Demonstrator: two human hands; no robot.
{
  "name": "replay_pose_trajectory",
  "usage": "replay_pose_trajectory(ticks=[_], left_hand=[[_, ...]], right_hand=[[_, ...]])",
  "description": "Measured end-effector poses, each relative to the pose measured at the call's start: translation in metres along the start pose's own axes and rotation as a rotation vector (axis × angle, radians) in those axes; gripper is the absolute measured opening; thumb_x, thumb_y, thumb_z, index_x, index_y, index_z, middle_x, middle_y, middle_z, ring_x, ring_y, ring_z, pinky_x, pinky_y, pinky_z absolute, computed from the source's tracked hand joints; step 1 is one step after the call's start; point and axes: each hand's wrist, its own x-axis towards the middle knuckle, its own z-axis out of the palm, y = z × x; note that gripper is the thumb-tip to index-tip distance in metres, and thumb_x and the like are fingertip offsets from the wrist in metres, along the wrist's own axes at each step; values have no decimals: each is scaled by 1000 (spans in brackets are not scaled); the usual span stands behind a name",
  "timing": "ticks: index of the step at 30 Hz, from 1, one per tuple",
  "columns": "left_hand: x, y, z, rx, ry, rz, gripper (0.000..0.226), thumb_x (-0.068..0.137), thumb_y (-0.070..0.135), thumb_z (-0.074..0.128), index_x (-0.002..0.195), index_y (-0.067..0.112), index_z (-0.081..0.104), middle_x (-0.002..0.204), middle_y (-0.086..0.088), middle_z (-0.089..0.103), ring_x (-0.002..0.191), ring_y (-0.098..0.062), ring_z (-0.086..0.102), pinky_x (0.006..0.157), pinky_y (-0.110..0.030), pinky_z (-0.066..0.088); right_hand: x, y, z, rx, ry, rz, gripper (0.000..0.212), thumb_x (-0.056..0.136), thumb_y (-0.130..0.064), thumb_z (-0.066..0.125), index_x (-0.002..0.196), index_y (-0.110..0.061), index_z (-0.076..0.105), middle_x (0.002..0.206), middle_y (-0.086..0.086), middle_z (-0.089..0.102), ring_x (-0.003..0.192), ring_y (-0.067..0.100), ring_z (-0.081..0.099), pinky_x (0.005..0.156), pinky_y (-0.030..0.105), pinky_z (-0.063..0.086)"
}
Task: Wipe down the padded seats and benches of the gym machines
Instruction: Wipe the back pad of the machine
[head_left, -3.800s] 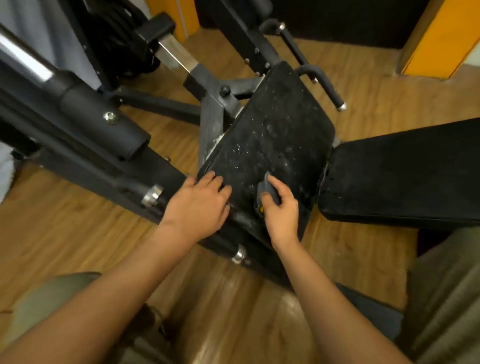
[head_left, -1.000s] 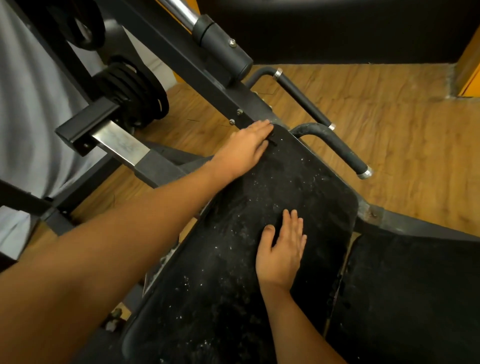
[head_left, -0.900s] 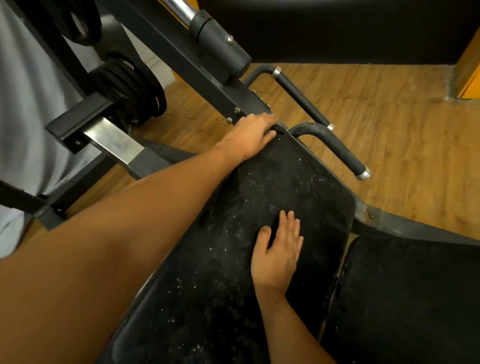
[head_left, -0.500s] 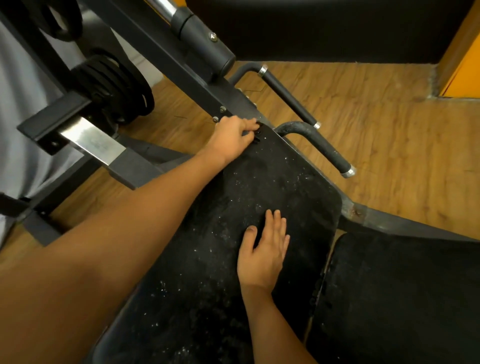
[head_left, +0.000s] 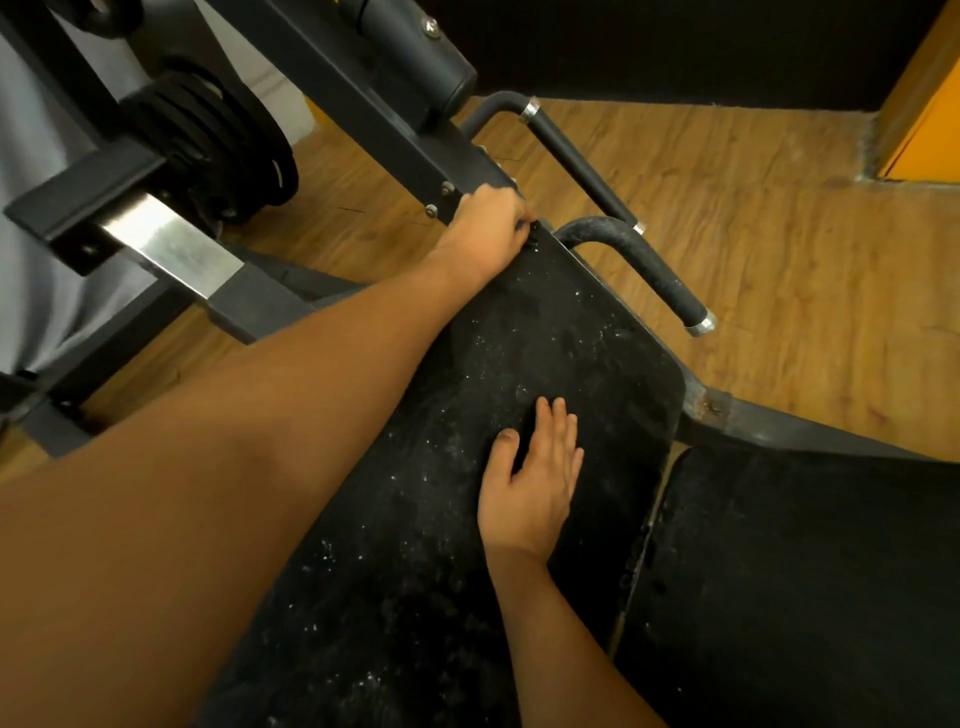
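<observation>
Seat pad (head_left: 571, 332) looks mostly unwiped: white specks (head_left: 415, 475) around the flat right hand (head_left: 530, 488); beyond it, left hand (head_left: 488, 223) curls, perhaps gripping the pad's corner.

- We are in a gym.
- Left of our left hand (head_left: 485, 226), stacked weight plates (head_left: 218, 140) and a steel frame (head_left: 363, 93).
- Under our right hand (head_left: 530, 483), a padded bench (head_left: 571, 332); beyond it, grip handles (head_left: 582, 161).

- Dim, warm indoor light; the wood-grain plank floor (head_left: 753, 249) is the brightest area.
- Glare streaks the brushed steel square bar (head_left: 166, 244) at the left.
- White specks on the black padded bench (head_left: 571, 338) read sharply.
- The near left forearm (head_left: 182, 519) looms large and soft.
- Wide-angle distortion bends straight lines near the frame edges.
</observation>
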Motion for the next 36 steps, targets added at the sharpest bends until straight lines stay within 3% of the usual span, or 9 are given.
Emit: replay_pose_trajectory(ticks=[4,8,15,22,28,30,34,36], left_hand=[[-2,1,-8,19,-47,25,29,97,16,56,121,20,71,125,-5,68,117,-26,61,107,-41,44],[-54,-11,-14,24,-83,79,36,101,18,51,136,24,60,149,5,50,139,-20,43,114,-46,34],[-143,-34,-19,-130,-22,97,30,97,18,61,126,20,68,139,4,58,136,-14,47,103,-52,47],[-87,-15,-11,-98,-16,30,31,99,19,56,129,18,65,142,2,56,138,-16,46,112,-46,38],[-144,-19,-25,-131,-33,6,35,98,16,58,132,20,64,146,3,52,139,-18,43,111,-51,38],[-186,-22,-29,-194,11,11,35,96,13,61,131,18,64,143,2,54,138,-16,44,113,-47,38],[-230,-27,-34,-293,46,-27,34,94,9,65,127,13,66,138,0,57,135,-12,46,116,-24,30],[-224,-27,-34,-286,37,-23,32,94,9,65,125,13,67,136,-1,59,134,-13,48,115,-26,32]], right_hand=[[0,2,0,7,-8,-5,53,104,-35,40,155,-23,32,164,-9,20,152,2,3,125,32,-1],[0,0,-1,-8,-9,2,54,103,-35,39,155,-22,32,164,-8,21,152,4,4,125,33,0],[0,-2,-2,-19,0,-4,53,103,-34,40,154,-20,35,164,-5,22,152,7,6,126,35,2],[2,0,-1,-26,2,-6,53,103,-35,38,154,-20,34,164,-6,22,152,6,6,125,33,0],[0,-1,-2,-38,-14,-1,53,104,-35,38,154,-20,33,164,-4,22,152,8,7,125,35,1],[0,-2,-3,-42,-14,2,53,104,-35,38,154,-19,34,164,-4,22,153,9,7,126,36,2],[1,-1,-3,-50,-16,11,54,103,-37,36,155,-20,33,164,-5,21,152,8,6,126,36,2],[0,-1,-3,-49,-15,11,54,103,-37,36,155,-21,32,164,-5,21,152,8,6,126,35,1]])
